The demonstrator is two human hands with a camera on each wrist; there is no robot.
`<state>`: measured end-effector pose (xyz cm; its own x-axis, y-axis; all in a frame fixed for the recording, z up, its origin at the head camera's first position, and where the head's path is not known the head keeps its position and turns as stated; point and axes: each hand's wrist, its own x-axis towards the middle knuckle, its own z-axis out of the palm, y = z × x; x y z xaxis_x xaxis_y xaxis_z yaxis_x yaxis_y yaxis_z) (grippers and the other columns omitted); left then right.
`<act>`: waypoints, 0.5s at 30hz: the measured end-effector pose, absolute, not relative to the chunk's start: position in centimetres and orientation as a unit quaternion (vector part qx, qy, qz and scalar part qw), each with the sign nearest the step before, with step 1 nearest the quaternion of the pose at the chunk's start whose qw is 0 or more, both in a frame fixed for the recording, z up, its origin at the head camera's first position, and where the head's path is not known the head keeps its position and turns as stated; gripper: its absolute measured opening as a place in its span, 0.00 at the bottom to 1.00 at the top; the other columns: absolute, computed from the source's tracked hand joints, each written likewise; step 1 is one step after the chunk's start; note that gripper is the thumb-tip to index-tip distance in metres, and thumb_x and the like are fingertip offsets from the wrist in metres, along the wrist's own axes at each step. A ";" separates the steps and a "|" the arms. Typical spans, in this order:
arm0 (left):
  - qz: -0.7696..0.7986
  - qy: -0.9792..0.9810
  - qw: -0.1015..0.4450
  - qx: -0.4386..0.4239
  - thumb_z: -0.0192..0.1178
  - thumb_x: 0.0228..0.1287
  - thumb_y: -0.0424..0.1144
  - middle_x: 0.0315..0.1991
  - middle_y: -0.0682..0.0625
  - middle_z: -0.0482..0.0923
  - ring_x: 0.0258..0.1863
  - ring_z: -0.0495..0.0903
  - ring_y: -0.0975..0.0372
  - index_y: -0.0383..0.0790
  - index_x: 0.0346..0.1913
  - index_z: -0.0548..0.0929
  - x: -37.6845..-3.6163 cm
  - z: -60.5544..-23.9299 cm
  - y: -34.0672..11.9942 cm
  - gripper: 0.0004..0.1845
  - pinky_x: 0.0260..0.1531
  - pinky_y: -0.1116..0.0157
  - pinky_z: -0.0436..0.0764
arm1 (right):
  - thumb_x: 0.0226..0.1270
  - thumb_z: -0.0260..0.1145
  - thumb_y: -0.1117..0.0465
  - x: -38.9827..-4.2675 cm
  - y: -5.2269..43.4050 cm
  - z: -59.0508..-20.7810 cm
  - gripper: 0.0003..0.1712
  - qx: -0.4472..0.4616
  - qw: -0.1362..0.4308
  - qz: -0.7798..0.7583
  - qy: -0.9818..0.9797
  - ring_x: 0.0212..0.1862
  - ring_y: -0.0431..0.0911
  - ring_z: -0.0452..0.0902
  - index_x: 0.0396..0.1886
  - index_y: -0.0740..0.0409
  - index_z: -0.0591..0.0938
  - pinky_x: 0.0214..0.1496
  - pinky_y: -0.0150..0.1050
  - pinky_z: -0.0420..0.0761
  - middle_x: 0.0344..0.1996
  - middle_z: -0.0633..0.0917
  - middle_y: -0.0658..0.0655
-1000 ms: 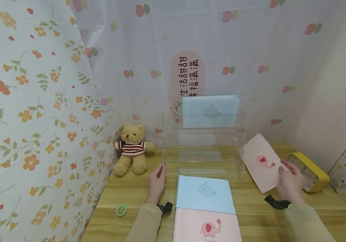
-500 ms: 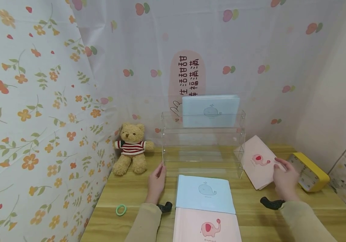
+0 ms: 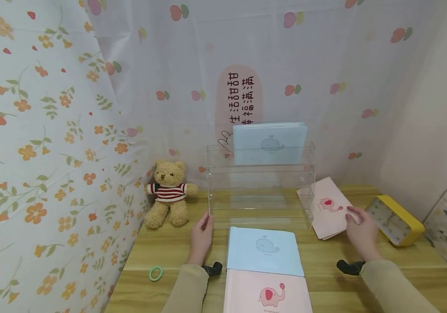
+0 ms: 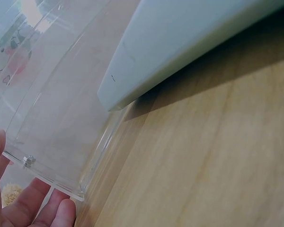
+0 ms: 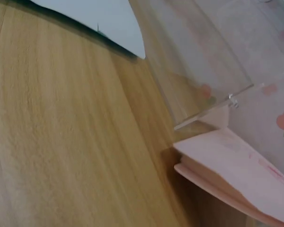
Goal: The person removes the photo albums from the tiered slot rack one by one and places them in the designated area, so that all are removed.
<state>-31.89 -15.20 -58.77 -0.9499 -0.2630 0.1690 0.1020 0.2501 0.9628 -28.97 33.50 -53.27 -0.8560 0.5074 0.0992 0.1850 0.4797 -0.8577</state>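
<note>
My right hand (image 3: 358, 230) grips a pink elephant booklet (image 3: 327, 206) by its near right edge, tilted, its far left corner next to the right end of the clear acrylic tiered rack (image 3: 260, 191). In the right wrist view the pink booklet (image 5: 241, 168) hovers low over the wood beside the rack's end (image 5: 213, 106). My left hand (image 3: 201, 234) rests with straight fingers against the rack's front left corner (image 4: 61, 187). A blue whale booklet (image 3: 269, 143) stands in the rack's top tier. Another blue booklet (image 3: 263, 251) and a pink one (image 3: 267, 293) lie flat before me.
A teddy bear (image 3: 168, 198) in a striped jumper sits at the back left of the wooden table (image 3: 168, 256). A green hair tie (image 3: 155, 273) lies at the front left. A yellow-rimmed box (image 3: 395, 219) stands at the right. Patterned cloth walls close in left and behind.
My right hand has carried the pink elephant booklet left and down, from beside the yellow box to the rack's right end. The left hand has stayed at the rack's corner.
</note>
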 end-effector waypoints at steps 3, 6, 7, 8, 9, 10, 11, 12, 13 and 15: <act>-0.611 -0.776 0.149 0.048 0.63 0.84 0.49 0.70 0.42 0.86 0.67 0.87 0.48 0.47 0.74 0.84 -31.9 -58.8 -15.1 0.23 0.67 0.46 0.85 | 0.88 0.54 0.60 -28.8 34.3 -54.0 0.24 -0.201 0.167 0.449 -0.854 0.81 0.73 0.63 0.75 0.65 0.78 0.81 0.70 0.63 0.78 0.72 0.76; -0.609 -0.777 0.153 0.048 0.64 0.83 0.51 0.69 0.43 0.87 0.66 0.87 0.49 0.48 0.73 0.85 -32.0 -58.9 -15.1 0.23 0.66 0.47 0.86 | 0.88 0.54 0.58 -28.8 34.9 -54.6 0.25 -0.199 0.154 0.439 -0.862 0.81 0.70 0.64 0.75 0.65 0.78 0.77 0.66 0.66 0.79 0.72 0.75; -0.606 -0.778 0.157 0.048 0.64 0.84 0.51 0.68 0.43 0.87 0.65 0.87 0.49 0.48 0.73 0.85 -32.0 -58.9 -15.1 0.23 0.65 0.47 0.86 | 0.89 0.54 0.57 -28.8 35.0 -54.8 0.25 -0.199 0.148 0.439 -0.864 0.81 0.70 0.64 0.75 0.65 0.78 0.77 0.66 0.66 0.79 0.72 0.75; -0.607 -0.778 0.156 0.048 0.64 0.83 0.51 0.68 0.43 0.87 0.64 0.88 0.50 0.49 0.73 0.85 -32.0 -58.9 -15.1 0.23 0.65 0.47 0.86 | 0.89 0.54 0.57 -28.8 35.2 -55.0 0.26 -0.199 0.142 0.439 -0.865 0.82 0.70 0.64 0.76 0.65 0.77 0.78 0.66 0.65 0.80 0.71 0.75; -0.606 -0.778 0.158 0.049 0.64 0.83 0.52 0.68 0.44 0.88 0.64 0.88 0.50 0.49 0.73 0.86 -32.0 -58.9 -15.1 0.23 0.65 0.47 0.86 | 0.89 0.54 0.56 -28.8 35.3 -55.2 0.26 -0.200 0.135 0.443 -0.863 0.82 0.70 0.63 0.77 0.64 0.77 0.80 0.66 0.65 0.81 0.71 0.75; -0.605 -0.779 0.160 0.049 0.64 0.83 0.52 0.67 0.44 0.88 0.64 0.88 0.50 0.49 0.73 0.86 -32.0 -59.0 -15.1 0.23 0.64 0.47 0.86 | 0.89 0.55 0.56 -28.9 35.4 -55.3 0.27 -0.201 0.130 0.449 -0.861 0.83 0.70 0.62 0.77 0.65 0.76 0.82 0.68 0.64 0.81 0.70 0.75; -0.604 -0.779 0.162 0.050 0.64 0.83 0.52 0.67 0.43 0.88 0.63 0.88 0.50 0.49 0.72 0.86 -32.0 -59.0 -15.0 0.23 0.64 0.47 0.86 | 0.89 0.55 0.56 -28.9 35.4 -55.5 0.27 -0.200 0.123 0.454 -0.860 0.84 0.71 0.60 0.77 0.65 0.76 0.84 0.69 0.61 0.81 0.69 0.75; -0.603 -0.779 0.164 0.050 0.64 0.83 0.52 0.66 0.43 0.88 0.63 0.88 0.50 0.49 0.72 0.86 -32.0 -59.0 -15.0 0.23 0.64 0.46 0.86 | 0.89 0.55 0.56 -28.9 35.4 -55.6 0.27 -0.201 0.115 0.460 -0.857 0.85 0.72 0.58 0.78 0.65 0.75 0.85 0.71 0.59 0.82 0.68 0.75; -0.603 -0.779 0.165 0.051 0.64 0.83 0.53 0.66 0.44 0.89 0.63 0.88 0.50 0.49 0.72 0.86 -31.9 -59.0 -15.0 0.23 0.64 0.46 0.86 | 0.89 0.55 0.57 -28.9 35.4 -55.8 0.27 -0.201 0.108 0.465 -0.855 0.86 0.72 0.57 0.78 0.65 0.75 0.86 0.72 0.58 0.83 0.67 0.75; -0.602 -0.779 0.167 0.052 0.65 0.82 0.53 0.66 0.44 0.89 0.63 0.88 0.50 0.49 0.72 0.86 -31.9 -58.9 -15.0 0.23 0.64 0.45 0.86 | 0.88 0.56 0.56 -29.0 35.4 -55.9 0.28 -0.202 0.094 0.474 -0.852 0.87 0.73 0.53 0.80 0.65 0.73 0.86 0.74 0.54 0.84 0.65 0.74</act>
